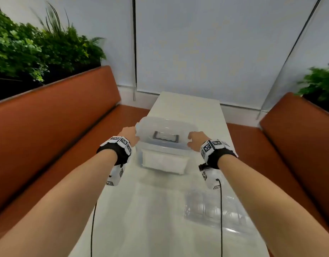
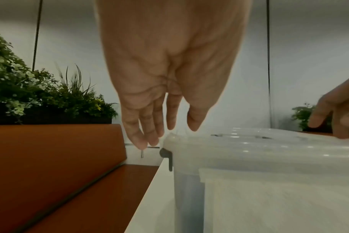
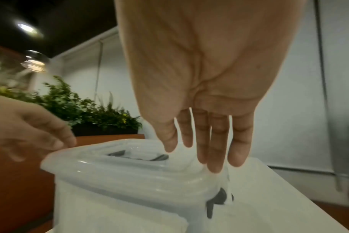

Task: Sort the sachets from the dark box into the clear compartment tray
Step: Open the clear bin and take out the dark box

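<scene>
From the head camera I see my left hand [image 1: 129, 135] and right hand [image 1: 196, 140] at the two short ends of a lidded, see-through storage tub [image 1: 164, 145] standing on the white table [image 1: 150, 219]. A grey handle [image 1: 166, 136] sits in the lid, and a pale inner box [image 1: 164, 161] shows through the near wall. I can make out no sachets. The clear compartment tray [image 1: 211, 210] lies nearer me, to the right, well apart from the tub.

The left wrist camera shows what the head view hides: my fingers [image 2: 149, 126] hang straight and loose just beside the lid's corner, gripping nothing, above a dark side latch [image 2: 166, 156].

The right wrist camera shows my fingertips [image 3: 215, 160] straight, reaching down over the lid's edge above the other dark latch [image 3: 219, 200]; whether they touch it I cannot tell. Orange benches [image 1: 58, 117] and plants [image 1: 30, 47] flank the table.
</scene>
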{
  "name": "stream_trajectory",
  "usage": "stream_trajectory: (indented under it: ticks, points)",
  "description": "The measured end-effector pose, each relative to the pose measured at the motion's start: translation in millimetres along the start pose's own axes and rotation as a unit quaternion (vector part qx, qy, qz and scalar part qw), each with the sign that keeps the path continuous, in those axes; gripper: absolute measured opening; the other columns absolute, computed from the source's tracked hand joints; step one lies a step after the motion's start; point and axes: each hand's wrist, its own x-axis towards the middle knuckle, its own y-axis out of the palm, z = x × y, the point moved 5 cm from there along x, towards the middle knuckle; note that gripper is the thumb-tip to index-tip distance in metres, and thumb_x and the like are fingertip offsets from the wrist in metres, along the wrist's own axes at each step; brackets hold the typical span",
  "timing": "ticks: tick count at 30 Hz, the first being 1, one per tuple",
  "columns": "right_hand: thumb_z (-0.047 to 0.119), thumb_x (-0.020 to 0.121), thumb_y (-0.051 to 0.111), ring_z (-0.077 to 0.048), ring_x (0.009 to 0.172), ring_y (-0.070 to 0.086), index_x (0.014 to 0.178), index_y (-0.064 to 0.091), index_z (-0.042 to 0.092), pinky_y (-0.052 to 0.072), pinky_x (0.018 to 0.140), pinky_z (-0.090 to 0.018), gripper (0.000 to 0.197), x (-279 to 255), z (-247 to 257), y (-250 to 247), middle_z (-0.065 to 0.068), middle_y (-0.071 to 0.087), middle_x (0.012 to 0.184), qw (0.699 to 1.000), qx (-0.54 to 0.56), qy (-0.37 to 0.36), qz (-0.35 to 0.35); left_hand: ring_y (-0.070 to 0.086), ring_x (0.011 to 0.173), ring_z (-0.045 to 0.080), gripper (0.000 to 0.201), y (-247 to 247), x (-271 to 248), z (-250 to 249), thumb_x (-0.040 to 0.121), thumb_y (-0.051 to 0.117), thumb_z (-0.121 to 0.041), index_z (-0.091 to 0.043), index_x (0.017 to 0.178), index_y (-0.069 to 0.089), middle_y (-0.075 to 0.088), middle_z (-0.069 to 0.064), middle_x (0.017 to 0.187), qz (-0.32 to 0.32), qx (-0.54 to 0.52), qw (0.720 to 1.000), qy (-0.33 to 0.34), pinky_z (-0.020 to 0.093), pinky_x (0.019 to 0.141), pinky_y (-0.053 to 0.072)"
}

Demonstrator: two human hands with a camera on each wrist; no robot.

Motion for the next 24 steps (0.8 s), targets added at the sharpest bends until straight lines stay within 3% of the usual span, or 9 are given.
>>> stream_trajectory:
  ticks: [4, 6, 7, 9, 12, 15, 20, 22, 24]
  points:
    - [0.017, 0.098, 0.045, -0.037, 0.108, 0.057, 0.121, 0.051, -0.003, 0.046, 0.084, -0.035, 0.031, 8.6, -11.7, 9.6, -0.022, 0.050, 0.126, 0.994, 0.052, 0.087, -0.041, 0.060, 0.105, 0.035, 0.038, 11.0, 3.3, 8.9, 0.097, 0.052, -0.027, 0.004, 0.120, 0.053, 0.057, 0.021, 0.121, 0.023, -0.008, 0.998, -0.060, 0.033, 0.078, 0.045]
    - [0.013, 0.096, 0.046, -0.032, 0.098, 0.057, 0.095, 0.056, 0.000, 0.045, 0.079, -0.034, 0.017, 12.5, -15.5, 16.4, -0.018, 0.055, 0.106, 0.988, 0.073, 0.123, -0.049, 0.062, 0.100, 0.035, 0.036, 12.2, 5.8, 8.0, 0.096, 0.055, -0.025, 0.004, 0.116, 0.055, 0.059, 0.021, 0.117, 0.020, -0.026, 0.996, -0.078, 0.032, 0.072, 0.045]
    - [0.011, 0.095, 0.048, -0.027, 0.091, 0.054, 0.077, 0.050, 0.004, 0.043, 0.073, -0.031, 0.020, 16.1, -18.9, 19.7, -0.013, 0.054, 0.090, 0.985, 0.086, 0.137, -0.055, 0.062, 0.099, 0.035, 0.033, 10.9, 7.9, 8.3, 0.095, 0.057, -0.023, 0.005, 0.114, 0.056, 0.059, 0.021, 0.116, 0.009, -0.035, 0.996, -0.087, 0.031, 0.070, 0.045]
    - [0.008, 0.092, 0.051, -0.024, 0.082, 0.050, 0.062, 0.036, 0.009, 0.040, 0.065, -0.027, 0.034, 21.2, -24.1, 22.5, -0.006, 0.045, 0.070, 0.980, 0.095, 0.164, -0.060, 0.064, 0.094, 0.034, 0.026, 7.7, 11.5, 8.6, 0.093, 0.060, -0.017, 0.005, 0.107, 0.057, 0.061, 0.020, 0.111, -0.015, -0.047, 0.993, -0.105, 0.030, 0.067, 0.045]
    - [0.004, 0.089, 0.053, -0.025, 0.074, 0.052, 0.059, 0.037, 0.009, 0.033, 0.046, -0.023, 0.035, 27.1, -28.3, 18.3, -0.006, 0.047, 0.068, 0.977, 0.108, 0.166, -0.082, 0.065, 0.090, 0.035, 0.015, 5.1, 15.7, 6.7, 0.090, 0.062, -0.010, 0.003, 0.095, 0.058, 0.064, 0.020, 0.105, -0.043, -0.075, 0.989, -0.122, 0.030, 0.064, 0.046]
    - [0.002, 0.087, 0.054, -0.025, 0.072, 0.056, 0.056, 0.036, 0.010, 0.034, 0.046, -0.022, 0.036, 31.3, -33.8, 14.9, -0.004, 0.051, 0.069, 0.975, 0.118, 0.163, -0.097, 0.064, 0.090, 0.036, 0.013, 4.1, 18.3, 2.2, 0.089, 0.062, -0.009, 0.002, 0.095, 0.059, 0.064, 0.021, 0.104, -0.067, -0.081, 0.986, -0.127, 0.032, 0.064, 0.046]
    - [0.003, 0.085, 0.057, -0.023, 0.064, 0.047, 0.056, 0.033, 0.008, 0.038, 0.051, -0.023, 0.038, 29.6, -41.1, 6.6, -0.005, 0.039, 0.057, 0.963, 0.170, 0.165, -0.128, 0.062, 0.085, 0.034, 0.017, -3.8, 19.7, -6.1, 0.089, 0.062, -0.018, -0.003, 0.090, 0.054, 0.063, 0.018, 0.102, -0.107, -0.081, 0.981, -0.137, 0.034, 0.064, 0.046]
    - [0.008, 0.086, 0.060, -0.023, 0.067, 0.047, 0.056, 0.033, 0.008, 0.033, 0.044, -0.023, 0.040, 26.4, -46.8, -2.0, -0.004, 0.038, 0.057, 0.954, 0.201, 0.171, -0.145, 0.064, 0.087, 0.034, 0.029, -12.7, 20.9, -7.4, 0.085, 0.068, -0.022, 0.000, 0.101, 0.056, 0.062, 0.017, 0.106, -0.117, -0.155, 0.967, -0.165, 0.032, 0.062, 0.047]
    - [0.011, 0.085, 0.063, -0.024, 0.067, 0.051, 0.058, 0.038, 0.007, 0.035, 0.044, -0.024, 0.037, 24.7, -56.7, -9.7, -0.008, 0.046, 0.061, 0.943, 0.236, 0.186, -0.147, 0.064, 0.076, 0.028, 0.033, -19.0, 23.0, -7.8, 0.080, 0.072, -0.026, -0.001, 0.095, 0.056, 0.065, 0.015, 0.099, -0.098, -0.268, 0.941, -0.184, 0.029, 0.056, 0.048]
